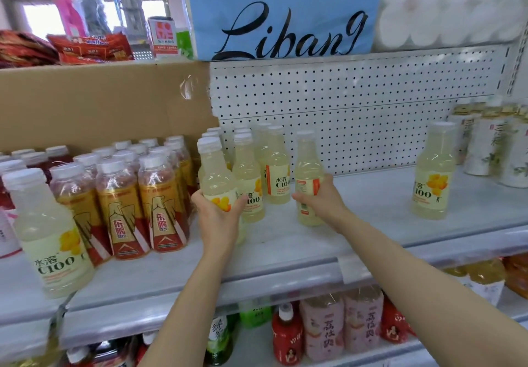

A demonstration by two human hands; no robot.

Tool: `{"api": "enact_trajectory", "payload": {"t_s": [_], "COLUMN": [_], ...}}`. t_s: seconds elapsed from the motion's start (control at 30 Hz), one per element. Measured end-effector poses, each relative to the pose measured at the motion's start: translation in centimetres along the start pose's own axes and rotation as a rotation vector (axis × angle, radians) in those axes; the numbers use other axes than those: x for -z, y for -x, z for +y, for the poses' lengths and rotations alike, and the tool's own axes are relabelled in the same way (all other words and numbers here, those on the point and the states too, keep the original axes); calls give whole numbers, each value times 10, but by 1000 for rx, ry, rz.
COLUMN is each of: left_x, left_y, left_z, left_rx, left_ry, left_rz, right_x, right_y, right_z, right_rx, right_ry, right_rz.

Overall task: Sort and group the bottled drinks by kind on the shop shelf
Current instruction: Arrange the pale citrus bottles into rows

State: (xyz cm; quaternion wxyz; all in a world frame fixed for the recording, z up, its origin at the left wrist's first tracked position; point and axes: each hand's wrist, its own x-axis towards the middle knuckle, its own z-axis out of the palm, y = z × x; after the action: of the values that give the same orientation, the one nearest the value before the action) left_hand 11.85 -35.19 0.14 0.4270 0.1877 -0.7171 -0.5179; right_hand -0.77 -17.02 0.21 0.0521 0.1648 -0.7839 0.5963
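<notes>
My left hand [218, 215] grips a pale lemon C100 bottle [214, 172] at the front of a cluster of the same lemon bottles [275, 166] in the middle of the grey shelf [285, 255]. My right hand [321, 196] is wrapped around another lemon bottle [307, 163] standing just right of that cluster. One lemon bottle [434, 175] stands alone further right. Another lemon bottle [48, 235] stands at the front left, before the gold-and-red energy drink bottles [143, 195].
White-labelled tea bottles [491, 143] crowd the right end of the shelf. Dark red drinks [54, 155] stand behind the energy drinks, against a cardboard box [100, 100]. Tissue packs [285, 12] sit on the shelf above. Assorted bottles [323, 326] fill the shelf below.
</notes>
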Motion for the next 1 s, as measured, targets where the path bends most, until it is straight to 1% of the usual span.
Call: {"api": "enact_trajectory", "payload": {"t_s": [0.07,0.3,0.57,0.67,0.73,0.8,0.87,0.9,0.97,1.0], "left_x": [1,-2,-6,-4,-4,-3,-3,-4,-4,-4], "left_y": [-3,-8,-7,-7,-8,-9,-9,-8,-7,-7], "left_z": [-5,-11,-16,-16,-17,-18,-19,-18,-17,-17], "left_rx": [3,-19,-34,-39,-42,-41,-39,-36,-33,-29], "left_ry": [2,-21,-10,-10,-15,-16,-12,-15,-26,-27], "left_rz": [-15,-44,-108,-118,-127,-135,-144,-142,-133,-131], "right_x": [-19,-47,-51,-41,-22,6,39,56,92,110], "right_y": [-14,-38,-43,-37,-25,-5,19,33,53,59], "right_z": [-1,8,13,10,4,-3,-2,1,13,20], "right_rx": [31,69,66,54,79,144,257,335,462,471], "right_ry": [1,7,56,152,239,287,279,273,312,344], "right_rz": [-21,57,57,26,54,150,298,403,667,791]}}
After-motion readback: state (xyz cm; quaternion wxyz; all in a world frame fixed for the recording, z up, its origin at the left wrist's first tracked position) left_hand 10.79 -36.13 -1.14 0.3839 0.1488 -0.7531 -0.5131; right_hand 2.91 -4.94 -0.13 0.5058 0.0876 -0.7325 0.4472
